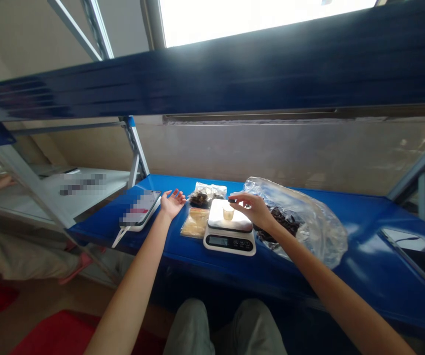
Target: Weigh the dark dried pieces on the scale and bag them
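A white kitchen scale (230,231) stands on the blue shelf (364,266) with a small clear cup (228,212) on its platform. My right hand (254,208) hovers just above the cup, thumb and forefinger pinched on a small dark piece. My left hand (171,202) rests palm up and open to the left of the scale, holding nothing. A large clear plastic bag (308,224) with dark dried pieces lies to the right of the scale, under my right wrist.
A small bag of dark pieces (205,195) and a flat yellowish packet (195,223) lie left of the scale. A phone on a white power bank (141,211) sits further left. A dark tablet (415,256) lies at the far right. A blue beam (234,69) runs overhead.
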